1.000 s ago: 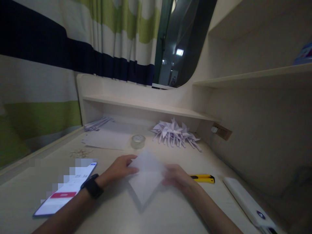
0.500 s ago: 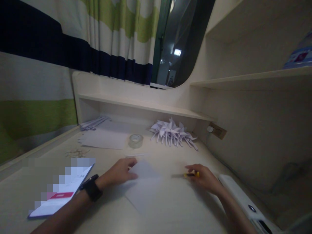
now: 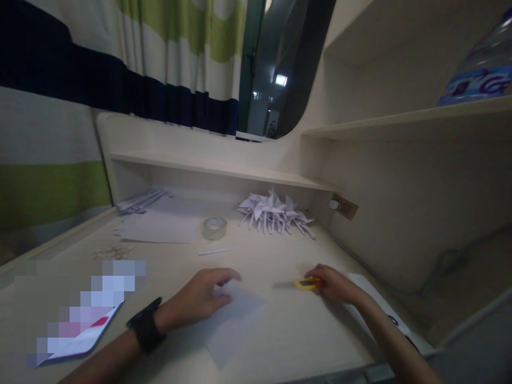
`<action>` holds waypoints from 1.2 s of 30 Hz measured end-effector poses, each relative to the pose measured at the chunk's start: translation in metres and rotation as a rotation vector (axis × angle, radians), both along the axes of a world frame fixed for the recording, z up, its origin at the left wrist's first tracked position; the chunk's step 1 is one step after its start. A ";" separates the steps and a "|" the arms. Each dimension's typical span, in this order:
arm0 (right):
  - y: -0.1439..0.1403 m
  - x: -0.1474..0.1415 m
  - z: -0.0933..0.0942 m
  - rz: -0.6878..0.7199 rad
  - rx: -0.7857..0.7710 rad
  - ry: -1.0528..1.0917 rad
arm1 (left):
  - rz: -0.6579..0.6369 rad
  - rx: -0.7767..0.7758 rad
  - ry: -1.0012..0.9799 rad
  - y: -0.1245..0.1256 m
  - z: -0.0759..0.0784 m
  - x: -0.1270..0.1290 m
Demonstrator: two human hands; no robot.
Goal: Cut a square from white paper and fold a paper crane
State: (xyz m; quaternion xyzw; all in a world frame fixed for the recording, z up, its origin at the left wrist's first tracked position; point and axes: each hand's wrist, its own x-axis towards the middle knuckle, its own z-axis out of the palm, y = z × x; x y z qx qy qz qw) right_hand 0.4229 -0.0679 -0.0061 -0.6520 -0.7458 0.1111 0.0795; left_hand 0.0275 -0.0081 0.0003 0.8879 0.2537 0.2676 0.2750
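Observation:
My left hand [image 3: 206, 296], with a dark watch at its wrist, rests at the upper left edge of a square sheet of white paper [image 3: 238, 322]. Its thumb and forefinger are spread, with a gap between them. In my right hand [image 3: 330, 282] is a yellow utility knife [image 3: 306, 284], gripped by its handle. The knife's blade points left, to the right of the paper, and looks blurred. Beyond the paper lies a thin white paper stick [image 3: 215, 251].
A tape roll [image 3: 214, 228] lies behind the stick. White paper pinwheels [image 3: 274, 210] are piled at the back. Paper sheets [image 3: 164, 221] and rolled sticks [image 3: 142, 202] lie back left, small pale pieces [image 3: 112, 253] before them. A lit tablet [image 3: 86, 336] is at left.
The view has shifted slightly to the right. My left hand has moved a little relative to the paper, its fingers wider apart. My right hand still holds the knife, now tilted differently.

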 end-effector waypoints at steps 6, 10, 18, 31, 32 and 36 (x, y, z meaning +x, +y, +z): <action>-0.019 -0.007 0.008 -0.026 -0.042 -0.090 | -0.044 -0.045 -0.043 -0.010 -0.007 0.002; -0.035 -0.010 0.011 -0.041 -0.001 -0.066 | -0.137 -0.004 -0.029 -0.015 -0.007 0.002; -0.073 -0.019 0.022 -0.120 0.027 -0.013 | -0.182 0.094 0.066 -0.036 -0.012 0.000; -0.124 -0.054 0.020 -0.008 0.009 0.239 | -0.214 0.145 0.181 -0.064 -0.013 -0.010; -0.121 -0.056 0.016 -0.020 0.029 0.247 | -0.212 0.143 0.184 -0.065 -0.017 -0.011; -0.098 -0.074 0.006 -0.122 0.138 0.233 | -0.169 0.189 0.207 -0.070 -0.024 -0.013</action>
